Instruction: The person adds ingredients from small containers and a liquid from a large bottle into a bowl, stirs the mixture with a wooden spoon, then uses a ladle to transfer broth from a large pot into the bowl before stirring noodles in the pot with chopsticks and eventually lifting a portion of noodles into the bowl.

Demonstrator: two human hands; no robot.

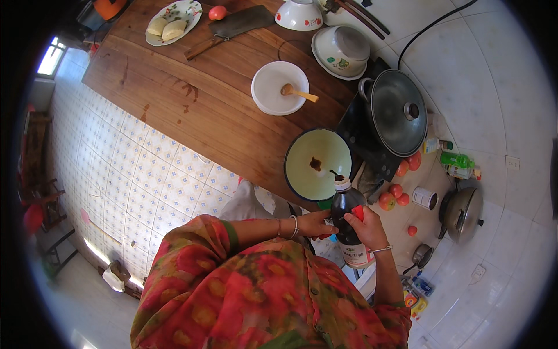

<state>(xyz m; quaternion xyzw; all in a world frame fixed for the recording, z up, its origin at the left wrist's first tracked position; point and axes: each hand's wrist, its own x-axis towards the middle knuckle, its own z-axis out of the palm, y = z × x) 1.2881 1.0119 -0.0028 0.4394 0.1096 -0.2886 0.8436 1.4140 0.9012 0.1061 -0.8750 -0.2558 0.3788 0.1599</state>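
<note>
My right hand (368,227) grips a large dark plastic bottle of sauce (344,203) with a white neck and a printed label. My left hand (316,224) holds the bottle's other side, its fingers partly hidden behind it. The bottle leans with its mouth at the rim of a pale yellow enamel basin (305,183). Dark liquid shows at the mouth, and a small dark puddle (315,164) lies on the basin's bottom. A red piece (358,212) shows by my right thumb; I cannot tell what it is.
Beyond the basin, a white bowl (270,87) holds a wooden spoon (301,93). A lidded pan (396,113) sits on a black cooktop (348,126) at right. Tomatoes (387,201) lie beside it. Farther away are a cleaver (244,22) and a plate of dough pieces (187,11).
</note>
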